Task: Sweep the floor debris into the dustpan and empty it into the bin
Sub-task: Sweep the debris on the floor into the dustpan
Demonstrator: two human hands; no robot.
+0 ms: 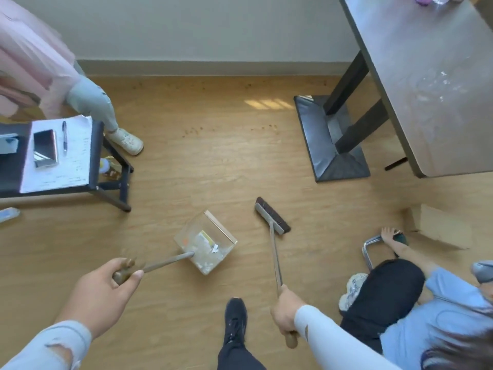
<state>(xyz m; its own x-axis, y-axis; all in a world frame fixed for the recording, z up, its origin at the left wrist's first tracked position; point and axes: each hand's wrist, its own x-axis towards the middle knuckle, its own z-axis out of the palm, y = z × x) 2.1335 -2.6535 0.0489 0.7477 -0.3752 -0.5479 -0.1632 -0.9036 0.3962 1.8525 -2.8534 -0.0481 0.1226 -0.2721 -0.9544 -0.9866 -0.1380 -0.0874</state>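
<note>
Right hand point(286, 312) and left hand point(106, 291) grip both long handles.
Clear plastic dustpan point(205, 243) beyond the left fingers holds scraps; brown crumbs point(192, 130) unswept, black-bristled broom point(272, 216) idle; emptying remains.

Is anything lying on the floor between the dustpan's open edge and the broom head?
No. In the head view, only bare wooden floor separates the dustpan from the broom head; the scraps already sit inside the pan.

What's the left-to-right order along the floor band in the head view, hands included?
Left hand on the dustpan handle → dustpan holding debris → broom head → right hand on the broom handle → crouching person → cardboard box.
</note>
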